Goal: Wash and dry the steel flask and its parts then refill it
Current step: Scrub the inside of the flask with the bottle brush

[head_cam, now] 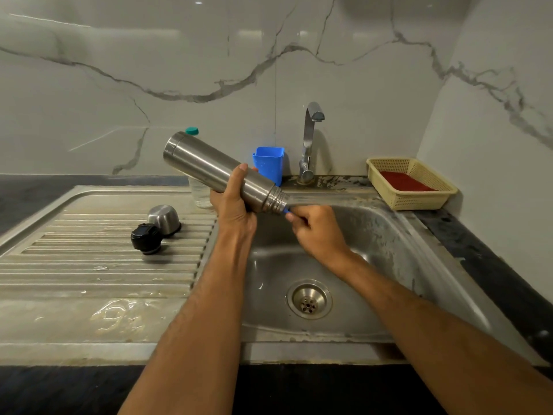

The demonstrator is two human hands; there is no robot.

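Note:
My left hand [233, 202] grips the steel flask [206, 166] around its body. The flask is tilted over the sink [386, 235], base up to the left, threaded mouth down to the right. My right hand [317, 232] is closed on a thin blue handle [286, 210] that goes into the flask's mouth; the rest of that tool is hidden inside. The steel cup lid [164, 218] lies upside down on the ribbed drainboard [89, 259]. The black stopper [146, 238] rests just in front of it.
A chrome tap [309, 139] stands behind the basin, with no water running. A blue plastic holder [269, 164] sits left of it. A clear bottle with a teal cap [191, 131] stands behind the flask. A cream basket holding a red cloth [410, 182] sits at the right.

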